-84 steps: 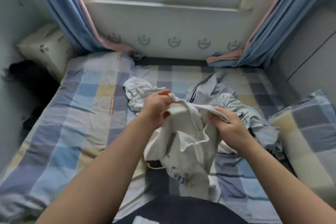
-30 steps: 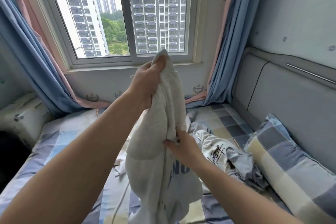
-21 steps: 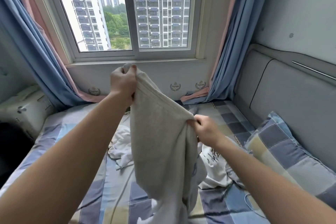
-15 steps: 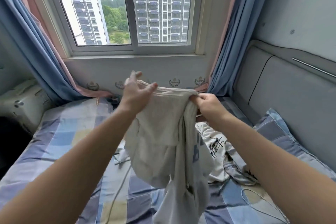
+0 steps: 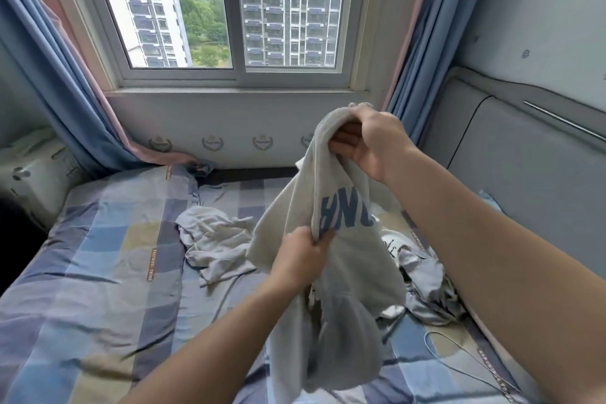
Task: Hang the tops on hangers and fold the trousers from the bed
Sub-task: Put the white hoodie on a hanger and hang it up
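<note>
Grey garment (image 5: pixel 354 266) is held up over the checked bed (image 5: pixel 98 272), its blue block letters sideways and not fully readable. Right hand (image 5: pixel 370 141) pinches its top at 12 o'clock and left hand (image 5: pixel 301 256) grips a fold at 9 o'clock. On the bed, a crumpled pale top (image 5: pixel 216 239) lies at its 9 o'clock and a white garment with black script (image 5: pixel 393 244) at 3 o'clock.

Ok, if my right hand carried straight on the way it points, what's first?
Past the grey top that the right hand grips, probably the wall under the window, though depth is unclear.

Crumpled garments (image 5: pixel 216 239) on bed (image 5: pixel 98 272), below window (image 5: pixel 229 10)
</note>
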The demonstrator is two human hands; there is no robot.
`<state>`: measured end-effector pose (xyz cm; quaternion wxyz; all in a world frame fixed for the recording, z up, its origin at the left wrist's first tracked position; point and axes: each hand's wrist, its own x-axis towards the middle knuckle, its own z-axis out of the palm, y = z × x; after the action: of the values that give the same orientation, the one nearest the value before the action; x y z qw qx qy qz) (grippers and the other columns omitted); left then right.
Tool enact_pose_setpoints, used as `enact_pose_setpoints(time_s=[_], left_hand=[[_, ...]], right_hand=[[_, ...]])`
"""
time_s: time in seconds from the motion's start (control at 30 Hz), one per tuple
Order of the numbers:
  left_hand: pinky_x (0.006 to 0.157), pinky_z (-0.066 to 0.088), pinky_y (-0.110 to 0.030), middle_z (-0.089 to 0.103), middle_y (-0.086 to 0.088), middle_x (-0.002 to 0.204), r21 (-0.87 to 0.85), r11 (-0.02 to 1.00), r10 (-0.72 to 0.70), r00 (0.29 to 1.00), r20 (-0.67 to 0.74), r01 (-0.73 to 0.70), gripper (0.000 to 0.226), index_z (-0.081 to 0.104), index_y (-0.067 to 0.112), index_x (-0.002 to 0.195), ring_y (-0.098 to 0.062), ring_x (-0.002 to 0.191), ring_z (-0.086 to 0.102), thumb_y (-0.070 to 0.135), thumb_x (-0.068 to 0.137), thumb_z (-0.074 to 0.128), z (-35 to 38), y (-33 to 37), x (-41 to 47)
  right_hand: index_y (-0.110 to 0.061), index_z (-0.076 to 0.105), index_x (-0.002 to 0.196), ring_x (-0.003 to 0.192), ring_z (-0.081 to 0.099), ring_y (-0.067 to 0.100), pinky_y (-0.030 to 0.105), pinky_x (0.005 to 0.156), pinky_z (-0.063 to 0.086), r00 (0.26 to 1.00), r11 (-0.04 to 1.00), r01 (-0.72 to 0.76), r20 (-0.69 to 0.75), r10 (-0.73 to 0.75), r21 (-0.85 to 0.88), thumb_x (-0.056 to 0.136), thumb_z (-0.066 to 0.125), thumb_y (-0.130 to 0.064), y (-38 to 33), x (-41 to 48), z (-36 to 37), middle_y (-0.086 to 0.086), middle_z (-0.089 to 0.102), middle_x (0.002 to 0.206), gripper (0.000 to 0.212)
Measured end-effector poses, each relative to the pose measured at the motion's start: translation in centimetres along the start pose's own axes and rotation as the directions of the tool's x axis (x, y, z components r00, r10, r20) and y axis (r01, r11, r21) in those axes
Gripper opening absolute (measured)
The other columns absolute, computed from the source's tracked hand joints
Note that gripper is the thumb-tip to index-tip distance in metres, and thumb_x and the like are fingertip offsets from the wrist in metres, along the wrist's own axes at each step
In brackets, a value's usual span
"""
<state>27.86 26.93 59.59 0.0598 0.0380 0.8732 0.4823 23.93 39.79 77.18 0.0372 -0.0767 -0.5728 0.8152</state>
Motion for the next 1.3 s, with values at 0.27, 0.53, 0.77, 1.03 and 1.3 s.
enact_pose_setpoints(time_s=[0.27,0.53,0.77,1.03,1.3], left_hand=[[0.052,0.057,-0.037,0.063,-0.015,0.082,-0.704,0.663,-0.361,0.932,-0.001,0.256,0.016,0.064,0.01,0.09,-0.027,0.071,0.066,0.02,0.101,0.056,-4.1,1.1,3.4],[0.052,0.061,-0.037,0.065,-0.018,0.082,-0.886,0.321,-0.384,0.901,0.2,0.333,0.016,0.052,0.003,0.098,-0.026,0.067,0.069,0.014,0.107,0.045,-3.6,4.1,1.5],[0.052,0.061,-0.035,0.07,-0.015,0.062,-0.945,0.228,-0.407,0.905,0.126,0.235,0.017,0.053,0.0,0.101,-0.024,0.055,0.072,0.014,0.107,0.045,-6.1,2.4,1.2],[0.041,0.054,-0.029,0.06,-0.015,0.084,-0.612,0.561,-0.579,0.792,0.193,0.558,0.014,0.058,0.006,0.097,-0.023,0.066,0.06,0.012,0.104,0.048,-6.7,-6.7,-0.1],[0.117,0.035,-0.044,0.039,-0.006,0.154,0.004,0.998,0.067,0.99,0.125,-0.068,0.107,0.033,0.02,0.154,-0.025,0.143,0.038,0.052,0.068,0.088,-1.9,-5.1,-0.7]], right_hand=[[-0.023,0.047,0.134,0.114,0.056,0.007,0.02,0.088,0.047,0.989,0.802,0.096,0.145,-0.012,-0.589,0.085,0.077,-0.04,11.5,-6.5,-5.9,-0.005,0.054,0.128,0.06],[-0.018,0.022,0.156,0.147,0.028,0.029,0.041,0.118,0.028,0.938,0.502,-0.327,-0.21,0.277,-0.801,0.051,0.071,-0.08,27.5,-10.3,-6.3,0.008,0.031,0.157,0.131],[-0.009,0.069,0.111,0.113,0.061,0.039,0.041,0.091,0.05,0.955,0.408,-0.288,-0.229,0.189,-0.866,0.09,0.056,-0.014,28.8,-6.1,-11.5,0.022,0.065,0.115,0.025],[-0.008,0.076,0.102,0.105,0.064,0.032,0.04,0.091,0.05,0.99,0.39,0.093,0.043,-0.135,-0.916,0.083,0.051,0.007,16.5,0.3,-13.1,0.012,0.074,0.105,0.035],[-0.009,0.077,0.104,0.091,0.066,0.02,0.026,0.086,0.05,0.813,0.248,0.568,0.582,-0.021,-0.785,0.085,0.064,0.001,8.2,0.9,-5.7,0.001,0.073,0.093,0.025]])
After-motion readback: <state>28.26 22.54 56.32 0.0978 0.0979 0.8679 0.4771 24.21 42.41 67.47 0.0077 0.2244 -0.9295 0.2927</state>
